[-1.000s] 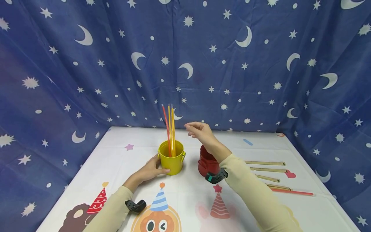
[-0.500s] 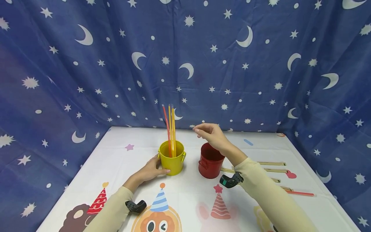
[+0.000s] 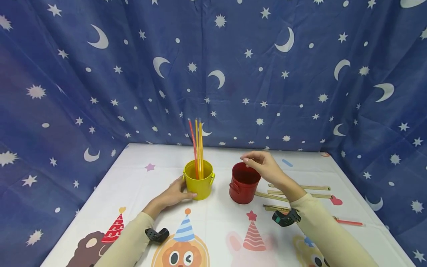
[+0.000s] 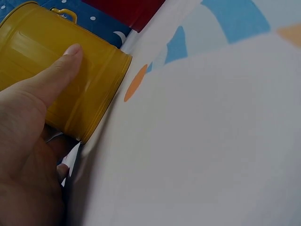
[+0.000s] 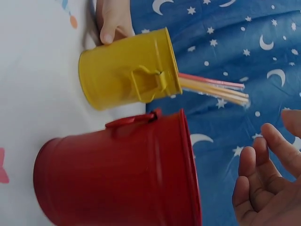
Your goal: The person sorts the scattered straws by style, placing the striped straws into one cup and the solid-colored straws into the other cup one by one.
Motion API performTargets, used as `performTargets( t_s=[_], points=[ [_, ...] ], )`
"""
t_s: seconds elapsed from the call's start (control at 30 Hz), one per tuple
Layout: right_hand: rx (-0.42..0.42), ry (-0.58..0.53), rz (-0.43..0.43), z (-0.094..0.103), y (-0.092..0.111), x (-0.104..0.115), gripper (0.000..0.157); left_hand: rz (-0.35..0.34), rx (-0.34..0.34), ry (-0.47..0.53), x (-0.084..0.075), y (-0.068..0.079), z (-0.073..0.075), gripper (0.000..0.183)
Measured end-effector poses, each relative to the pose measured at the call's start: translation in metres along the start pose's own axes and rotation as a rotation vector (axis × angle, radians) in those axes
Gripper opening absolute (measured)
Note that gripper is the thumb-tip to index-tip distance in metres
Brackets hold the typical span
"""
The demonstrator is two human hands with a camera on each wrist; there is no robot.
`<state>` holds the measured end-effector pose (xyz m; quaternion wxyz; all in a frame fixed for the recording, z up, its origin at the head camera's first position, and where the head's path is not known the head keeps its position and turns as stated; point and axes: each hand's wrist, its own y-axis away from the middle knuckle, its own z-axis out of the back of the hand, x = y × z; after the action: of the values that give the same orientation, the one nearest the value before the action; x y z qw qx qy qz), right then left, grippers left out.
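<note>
A small yellow bucket (image 3: 198,188) stands on the table with one red stick (image 3: 194,146) and several orange-yellow sticks (image 3: 201,148) upright in it. Clear plastic shows at the sticks' tips in the right wrist view. My left hand (image 3: 171,193) grips the bucket low on its side. In the left wrist view its thumb (image 4: 56,73) lies against the wall, and the other fingers reach behind, partly hidden. To the right stands a red bucket (image 3: 241,187), its visible inside dark. My right hand (image 3: 265,166), fingers loosely bent and holding nothing, hovers over its rim.
Several long tan strips (image 3: 313,187) lie on the table right of the red bucket, some partly hidden under my right forearm. Another red stick (image 3: 349,223) lies near them. A blue curtain (image 3: 213,92) with stars and moons hangs behind the printed white tablecloth (image 3: 160,157).
My right hand has moved right and slightly down, from beside the yellow bucket's sticks to above the red bucket. My left hand stays on the yellow bucket. The head view has shifted slightly.
</note>
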<state>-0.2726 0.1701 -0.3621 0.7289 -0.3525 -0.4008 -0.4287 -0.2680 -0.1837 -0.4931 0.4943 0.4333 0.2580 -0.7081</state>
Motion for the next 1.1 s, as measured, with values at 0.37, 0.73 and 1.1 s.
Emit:
performTargets(
  t_s=[0.37,0.73,1.1],
  points=[
    [0.002,0.032,-0.028,0.021,0.026,-0.024,0.03,0.001,0.003,-0.006,-0.001,0.001,0.001,0.104],
    [0.011,0.025,-0.044,0.033,0.053,-0.051,0.031,0.0,0.003,-0.003,-0.001,0.001,0.002,0.105],
    [0.013,0.003,-0.074,0.042,0.093,-0.081,0.034,-0.018,0.001,0.009,0.0,-0.001,0.0,0.101]
  ],
)
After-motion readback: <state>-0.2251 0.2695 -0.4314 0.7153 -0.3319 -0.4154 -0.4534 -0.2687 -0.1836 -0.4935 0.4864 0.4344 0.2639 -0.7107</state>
